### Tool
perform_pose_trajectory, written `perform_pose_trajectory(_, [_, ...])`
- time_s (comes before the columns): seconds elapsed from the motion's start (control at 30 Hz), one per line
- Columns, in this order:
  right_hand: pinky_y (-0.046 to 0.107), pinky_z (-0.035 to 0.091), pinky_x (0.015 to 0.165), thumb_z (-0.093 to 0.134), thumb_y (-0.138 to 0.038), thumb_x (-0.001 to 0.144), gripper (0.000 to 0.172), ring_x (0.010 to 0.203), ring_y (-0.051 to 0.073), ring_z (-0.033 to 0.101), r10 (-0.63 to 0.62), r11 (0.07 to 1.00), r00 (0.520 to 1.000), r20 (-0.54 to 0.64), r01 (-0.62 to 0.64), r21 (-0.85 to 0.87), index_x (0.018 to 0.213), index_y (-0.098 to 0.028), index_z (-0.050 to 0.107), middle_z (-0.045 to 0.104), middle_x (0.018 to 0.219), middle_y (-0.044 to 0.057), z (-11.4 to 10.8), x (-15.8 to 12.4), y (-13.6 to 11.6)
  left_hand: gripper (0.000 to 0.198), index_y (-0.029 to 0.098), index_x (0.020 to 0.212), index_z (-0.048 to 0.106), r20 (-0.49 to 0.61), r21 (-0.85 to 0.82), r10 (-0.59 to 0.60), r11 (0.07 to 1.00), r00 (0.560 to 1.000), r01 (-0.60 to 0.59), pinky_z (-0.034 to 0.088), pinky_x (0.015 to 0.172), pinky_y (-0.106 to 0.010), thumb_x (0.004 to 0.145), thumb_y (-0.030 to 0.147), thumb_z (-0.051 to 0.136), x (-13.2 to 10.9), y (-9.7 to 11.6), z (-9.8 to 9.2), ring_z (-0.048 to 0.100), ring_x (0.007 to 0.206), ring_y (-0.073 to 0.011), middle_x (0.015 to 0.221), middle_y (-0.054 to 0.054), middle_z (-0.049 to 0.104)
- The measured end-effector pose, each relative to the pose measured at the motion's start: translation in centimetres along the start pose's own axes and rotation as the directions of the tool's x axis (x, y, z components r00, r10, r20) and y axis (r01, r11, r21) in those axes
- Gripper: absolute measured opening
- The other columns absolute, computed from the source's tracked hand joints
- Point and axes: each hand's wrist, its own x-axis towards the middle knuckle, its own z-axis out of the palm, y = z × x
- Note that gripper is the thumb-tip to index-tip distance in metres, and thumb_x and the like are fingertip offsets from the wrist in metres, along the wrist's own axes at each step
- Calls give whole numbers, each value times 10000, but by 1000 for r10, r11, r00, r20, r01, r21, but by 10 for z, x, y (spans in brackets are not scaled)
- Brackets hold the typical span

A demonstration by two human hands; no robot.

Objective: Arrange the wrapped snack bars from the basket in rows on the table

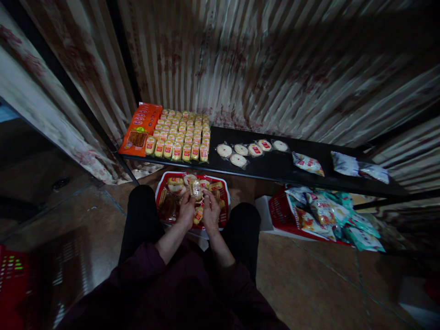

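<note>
Between my two hands, over a red and white basket [226, 192], is a small wrapped cake [195, 188] in clear film. My left hand [186, 210] grips its lower left side, and my right hand [211, 211] has its fingertips closed at its right edge. The basket stands between my knees and holds several wrapped cakes and pastries, including yellow-labelled ones and round pale ones. A dark brown packet [169, 207] lies at the basket's left. My hands and forearms hide part of the contents.
A black shelf [275, 169] runs across ahead. On it are an orange bag [143, 126], rows of yellow wrapped cakes [182, 135], round pale pastries [238, 160] and white packets [344, 163]. A red basket of snack bags [321, 208] stands below right. Striped curtains hang behind.
</note>
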Motion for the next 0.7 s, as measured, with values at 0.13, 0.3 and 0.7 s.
perform_pose_trajectory(0.13, [396,417,993,429,-418,876,372,1082,214,593,-24,1000,999,33,25,-9,1049,-210,684,681,1134,82,0,1,1,330,174,1098,630,-39,-68,-42,997,998,40,437,950,-300,776,195,556,5,-5,0,602,1067,-164,1157,-85,661])
perform_pose_trajectory(0.3, [422,434,972,472,-422,855,380,1060,239,610,-11,1000,999,41,12,-10,1052,-180,690,693,1105,109,2,-1,0,374,171,1146,607,-98,-123,-64,991,993,52,435,963,-313,782,161,518,8,-8,1,613,1035,-152,1177,-86,650])
perform_pose_trajectory(0.7, [387,459,942,523,-376,837,320,1040,220,597,-87,995,996,25,88,-38,1062,-198,665,675,1105,88,5,-6,-11,163,154,883,648,-56,-243,-159,960,986,141,511,816,-316,739,141,572,8,-3,0,654,795,-154,783,-36,691])
